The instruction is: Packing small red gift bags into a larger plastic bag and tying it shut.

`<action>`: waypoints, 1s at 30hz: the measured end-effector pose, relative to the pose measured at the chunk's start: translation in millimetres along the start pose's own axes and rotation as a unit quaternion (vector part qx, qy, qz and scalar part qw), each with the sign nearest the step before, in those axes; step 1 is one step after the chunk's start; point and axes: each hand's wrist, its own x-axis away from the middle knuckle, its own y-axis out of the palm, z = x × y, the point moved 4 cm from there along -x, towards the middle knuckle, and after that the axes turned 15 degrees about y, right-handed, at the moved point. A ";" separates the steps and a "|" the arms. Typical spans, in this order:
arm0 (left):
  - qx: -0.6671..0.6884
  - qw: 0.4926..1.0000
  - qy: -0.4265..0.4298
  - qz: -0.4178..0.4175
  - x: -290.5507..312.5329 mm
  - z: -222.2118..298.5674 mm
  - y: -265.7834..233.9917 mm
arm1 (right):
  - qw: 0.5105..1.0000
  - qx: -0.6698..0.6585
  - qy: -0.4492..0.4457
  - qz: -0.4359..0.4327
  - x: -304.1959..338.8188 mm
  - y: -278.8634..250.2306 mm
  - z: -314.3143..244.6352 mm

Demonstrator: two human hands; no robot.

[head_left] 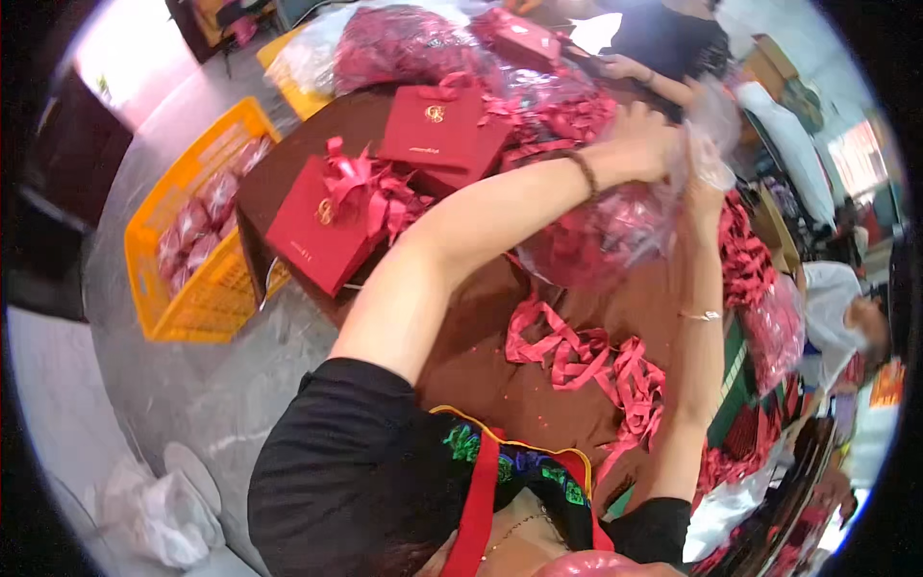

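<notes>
A clear plastic bag (630,226) with red ribbons inside stands on the brown table. At its gathered top my right hand (709,168) is closed on the plastic. My left hand (642,142), a dark bracelet on its wrist, is at the bag's neck beside it; motion blurs its fingers, so I cannot tell how they lie. Loose red ribbon strips (586,356) trail over the table between my forearms. Left of the bag are a red gift bag (327,216) with ribbon handles and another red gift bag (433,125).
Large clear bags of red ribbon (409,43) cover the far table edge. A yellow crate (216,298) with wrapped red bundles stands on the floor at left. A person (673,43) works across the table. Another person (836,317) is at the right, past more ribbon piles (745,250).
</notes>
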 end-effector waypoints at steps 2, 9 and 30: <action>0.042 0.995 -0.011 -0.086 -10.9 8.0 3.9 | 0.997 -0.051 -0.022 0.046 2.4 -24.0 3.2; 0.626 0.705 -0.099 0.318 -18.7 -13.4 -6.0 | 0.942 -0.324 -0.035 0.084 20.0 -50.6 -18.1; 0.880 0.430 -0.150 0.133 -56.5 33.8 79.9 | 0.962 -0.265 0.069 -0.010 1.6 -107.7 2.8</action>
